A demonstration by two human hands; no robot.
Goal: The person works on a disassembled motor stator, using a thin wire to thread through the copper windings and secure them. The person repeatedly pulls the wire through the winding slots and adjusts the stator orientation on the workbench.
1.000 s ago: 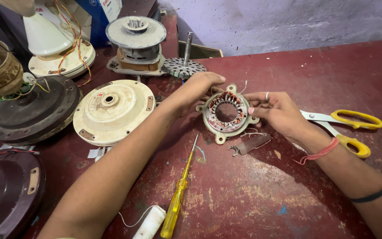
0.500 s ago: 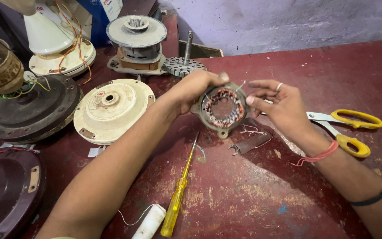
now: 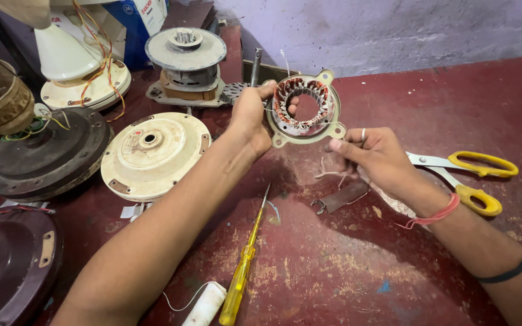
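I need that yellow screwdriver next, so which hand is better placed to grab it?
Probably the right hand: it only pinches thread, while the left hand holds up the stator. The screwdriver lies between the forearms.

Layout of our surface

We hold the stator ring (image 3: 305, 108) above the surface (image 3: 357, 271), between our hands. Scissors (image 3: 463, 172) lie to its right, a screwdriver (image 3: 246, 259) lies in front, a round motor cover (image 3: 152, 154) sits left, and a rotor assembly (image 3: 185, 63) stands behind that.
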